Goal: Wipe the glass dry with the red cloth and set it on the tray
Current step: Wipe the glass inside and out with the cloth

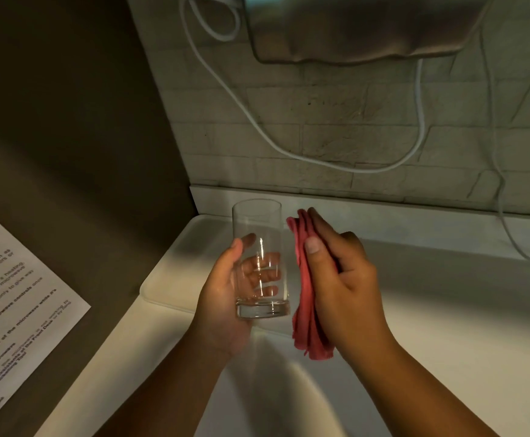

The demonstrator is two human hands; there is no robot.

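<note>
A clear, straight-sided drinking glass (259, 234) is held upright in my left hand (222, 298), whose fingers wrap around its lower half. Just to its right, my right hand (342, 279) grips a folded red cloth (306, 298) that hangs down in pleats. The cloth's edge sits right beside the glass wall; I cannot tell whether they touch. Both are held above a white tray (175, 266) lying on the counter.
The tray rests on a white counter (446, 310) against a pale brick backsplash (320, 127). White cables (415, 152) hang down the wall beneath a metallic appliance (367, 26). At left stands a dark appliance side (68, 137) bearing a printed notice (14, 310).
</note>
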